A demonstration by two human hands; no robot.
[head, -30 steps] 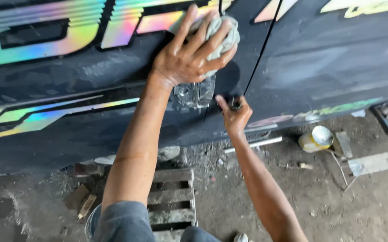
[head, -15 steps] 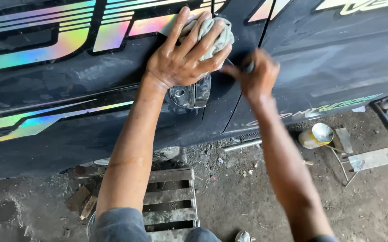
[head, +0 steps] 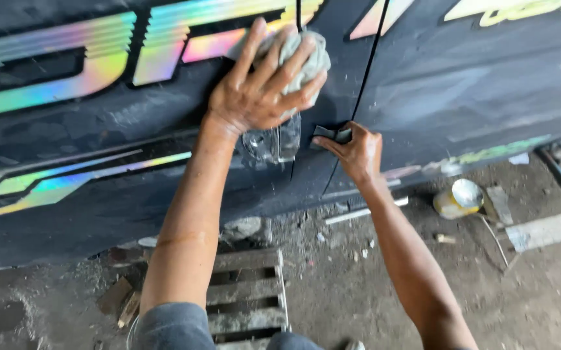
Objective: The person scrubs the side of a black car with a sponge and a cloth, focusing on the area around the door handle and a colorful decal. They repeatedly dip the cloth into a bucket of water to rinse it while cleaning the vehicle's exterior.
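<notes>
While the left hand (head: 261, 87) presses a bunched grey rag (head: 300, 55) flat against the dark vehicle panel (head: 462, 97), fingers spread over it, the right hand (head: 357, 150) pinches a small dark sanding block (head: 333, 134) against the seam just below. To my eye, working that block well means keeping it flat and moving with the seam, with light pressure. The panel looks dull and scuffed, with iridescent striping (head: 67, 78) above and 1 bare metal patch (head: 273, 144) under the rag.
</notes>
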